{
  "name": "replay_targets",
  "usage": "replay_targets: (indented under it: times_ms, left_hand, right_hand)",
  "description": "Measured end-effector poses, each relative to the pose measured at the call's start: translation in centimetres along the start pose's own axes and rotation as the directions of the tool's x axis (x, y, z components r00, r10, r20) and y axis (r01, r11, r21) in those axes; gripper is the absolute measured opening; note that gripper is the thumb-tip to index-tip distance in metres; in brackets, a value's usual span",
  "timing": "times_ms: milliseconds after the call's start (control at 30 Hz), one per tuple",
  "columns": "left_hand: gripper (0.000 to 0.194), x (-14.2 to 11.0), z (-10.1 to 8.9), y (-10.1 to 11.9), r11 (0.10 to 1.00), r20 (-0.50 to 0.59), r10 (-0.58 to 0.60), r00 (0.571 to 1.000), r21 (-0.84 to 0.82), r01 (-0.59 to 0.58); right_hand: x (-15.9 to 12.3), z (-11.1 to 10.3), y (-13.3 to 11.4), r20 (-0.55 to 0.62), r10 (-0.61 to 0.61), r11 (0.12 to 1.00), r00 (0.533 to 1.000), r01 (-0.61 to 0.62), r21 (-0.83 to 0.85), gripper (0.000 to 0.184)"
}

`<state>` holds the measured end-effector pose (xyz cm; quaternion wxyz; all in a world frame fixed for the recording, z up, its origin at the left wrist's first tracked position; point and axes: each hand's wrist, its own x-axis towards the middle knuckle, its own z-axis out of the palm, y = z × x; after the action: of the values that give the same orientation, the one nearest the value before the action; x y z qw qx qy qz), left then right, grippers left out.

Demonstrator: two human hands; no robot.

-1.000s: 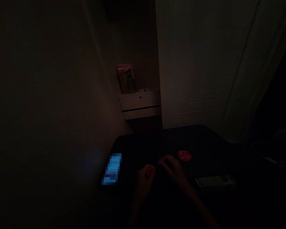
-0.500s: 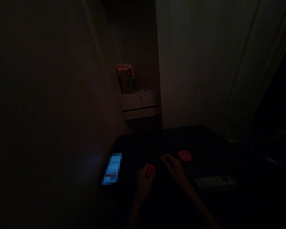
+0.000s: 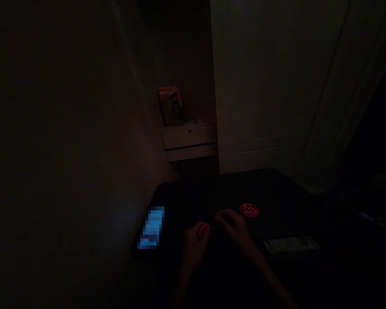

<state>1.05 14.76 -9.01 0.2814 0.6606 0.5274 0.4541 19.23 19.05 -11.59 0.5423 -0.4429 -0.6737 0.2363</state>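
Over the dark table (image 3: 209, 197), my left hand (image 3: 194, 239) is closed around a small red round object (image 3: 203, 231), whose kind the dim light hides. To its right, the fingers of my right hand (image 3: 233, 225) are pinched together, with a tiny red bit (image 3: 216, 213) at their tips. What that bit is cannot be made out. Just beyond my right hand lies a flat red disc (image 3: 249, 210) with a patterned middle, touched by neither hand. The two hands are a short way apart.
A lit phone-like screen (image 3: 152, 227), blurred into blocks, lies at the table's left. Right of my right forearm is a pale flat box (image 3: 291, 243). Behind the table stand a drawer unit (image 3: 189, 139) carrying a bag-like bundle (image 3: 169, 103), and a large pale door panel (image 3: 263, 86).
My right hand has shifted very slightly, its fingertips a touch lower. The left hand and the red object in it look nearly the same. The room appears a little darker.
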Motion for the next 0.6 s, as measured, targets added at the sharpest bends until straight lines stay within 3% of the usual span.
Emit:
replay_targets:
  times_ms: [600]
  left_hand:
    - [0.026,-0.01,0.05,-0.39,1.0,-0.004,0.003,1.0,0.018,-0.003]
  right_hand:
    - [-0.06,-0.19,-0.39,0.014,-0.052,0.999,0.999,0.052,0.001,0.021]
